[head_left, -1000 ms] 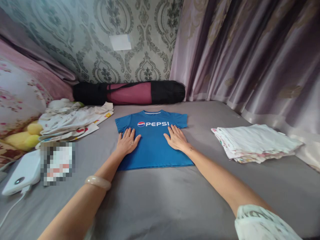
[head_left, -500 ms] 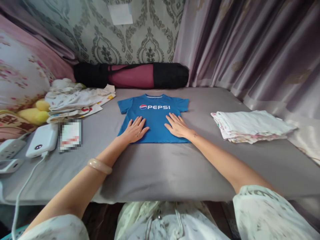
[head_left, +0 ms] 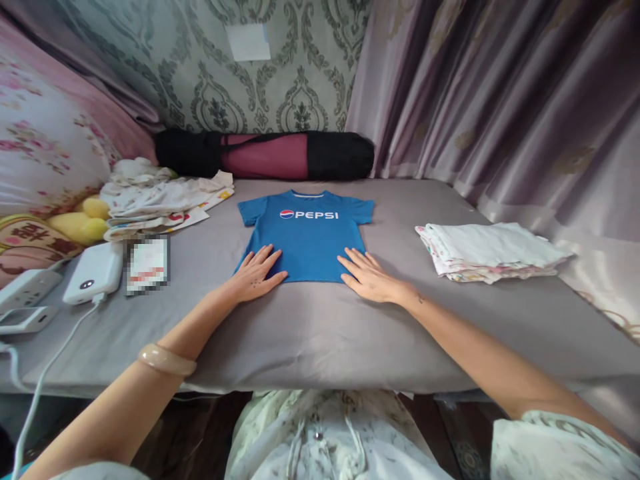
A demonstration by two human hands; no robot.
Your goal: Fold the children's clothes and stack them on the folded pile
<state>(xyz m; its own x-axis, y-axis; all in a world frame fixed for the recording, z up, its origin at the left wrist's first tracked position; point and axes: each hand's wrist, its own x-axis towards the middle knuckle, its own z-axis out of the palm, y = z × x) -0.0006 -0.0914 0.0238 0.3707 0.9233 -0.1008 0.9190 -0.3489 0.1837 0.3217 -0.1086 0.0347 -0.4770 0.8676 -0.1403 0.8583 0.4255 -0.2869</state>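
A blue T-shirt (head_left: 307,243) with a white PEPSI print lies spread flat on a grey sheet (head_left: 320,333), its collar facing away from me. My left hand (head_left: 257,273) rests on the shirt's lower left corner, palm down with the fingers spread. On the lower right corner lies my right hand (head_left: 369,275), also flat with fingers apart. Each hand covers part of the hem's end, and neither grips the cloth. Between the hands the hem looks straight.
To the right sits a stack of folded white cloths (head_left: 493,250). A heap of light clothes (head_left: 150,197) lies at the back left, near a yellow plush toy (head_left: 83,223). A white power bank (head_left: 94,273) and power strip (head_left: 30,290) are at left. Behind lies a black-and-maroon roll bag (head_left: 265,155).
Both hands have slid toward me and outward, from the lower body of the shirt to its bottom corners. The shirt stays spread flat. The view has shifted slightly.
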